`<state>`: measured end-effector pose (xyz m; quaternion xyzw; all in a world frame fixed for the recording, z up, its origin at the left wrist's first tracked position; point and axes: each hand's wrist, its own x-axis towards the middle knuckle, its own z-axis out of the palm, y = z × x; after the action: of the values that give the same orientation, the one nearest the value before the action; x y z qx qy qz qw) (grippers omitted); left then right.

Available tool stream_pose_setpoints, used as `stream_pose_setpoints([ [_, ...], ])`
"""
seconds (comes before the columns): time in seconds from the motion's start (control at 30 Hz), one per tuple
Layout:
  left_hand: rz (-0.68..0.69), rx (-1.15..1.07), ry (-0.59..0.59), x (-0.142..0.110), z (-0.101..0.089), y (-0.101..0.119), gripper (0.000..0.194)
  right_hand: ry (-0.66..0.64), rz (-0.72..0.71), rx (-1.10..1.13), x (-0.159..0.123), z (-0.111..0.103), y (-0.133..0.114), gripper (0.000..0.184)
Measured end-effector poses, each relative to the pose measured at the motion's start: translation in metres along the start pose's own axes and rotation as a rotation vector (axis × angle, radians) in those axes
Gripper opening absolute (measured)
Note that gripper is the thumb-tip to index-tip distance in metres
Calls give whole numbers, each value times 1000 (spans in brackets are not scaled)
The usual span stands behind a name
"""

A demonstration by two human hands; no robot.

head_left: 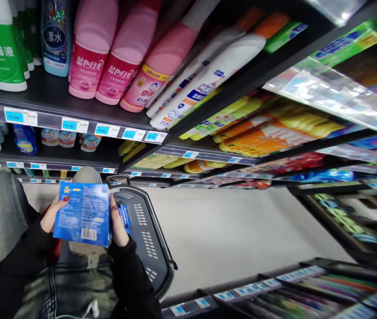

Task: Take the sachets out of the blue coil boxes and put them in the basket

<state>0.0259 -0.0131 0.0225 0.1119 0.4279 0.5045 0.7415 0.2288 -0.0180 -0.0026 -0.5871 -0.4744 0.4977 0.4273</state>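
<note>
A blue cardboard box (72, 217) with printed text and a barcode is held up between my two hands, above my lap. My left hand (51, 216) grips its left edge, thumb with a red nail resting on the printed face. On the opposite edge, my right hand (118, 223) has its fingers partly hidden behind the box. Just right of that hand is a dark grey shopping basket (157, 252) on the floor. Some small blue packs (124, 216) lie in it, partly covered by my right hand.
Shelves ahead carry pink bottles (87, 53), a green-labelled white bottle (2, 53) and a white bottle (205, 84). Price tags (75, 125) line the shelf edges. Pale floor (215, 230) stretches right of the basket, toward another shelf unit (268, 288). White earphones (92, 308) hang at my front.
</note>
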Motion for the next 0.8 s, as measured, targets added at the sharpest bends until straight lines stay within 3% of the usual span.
stream_pose_setpoints([
  [0.2, 5, -60, -93, 2, 5, -2, 78, 4, 18, -54, -14, -3, -29, 71],
  [0.33, 114, 37, 45, 8, 1, -6, 77, 38, 77, 64, -16, -5, -44, 47],
  [0.4, 93, 97, 136, 10, -2, -10, 85, 76, 154, 190, -15, -10, -46, 37],
  [0.47, 32, 134, 108, 11, -4, -13, 85, 133, 220, 337, -14, -19, -47, 33],
  [0.6, -56, 157, -29, 8, -2, -13, 58, 297, 267, 480, -11, -52, -47, 36],
  [0.8, -316, -36, 75, 9, -7, -2, 18, 575, 252, 428, -4, -111, -32, 38],
])
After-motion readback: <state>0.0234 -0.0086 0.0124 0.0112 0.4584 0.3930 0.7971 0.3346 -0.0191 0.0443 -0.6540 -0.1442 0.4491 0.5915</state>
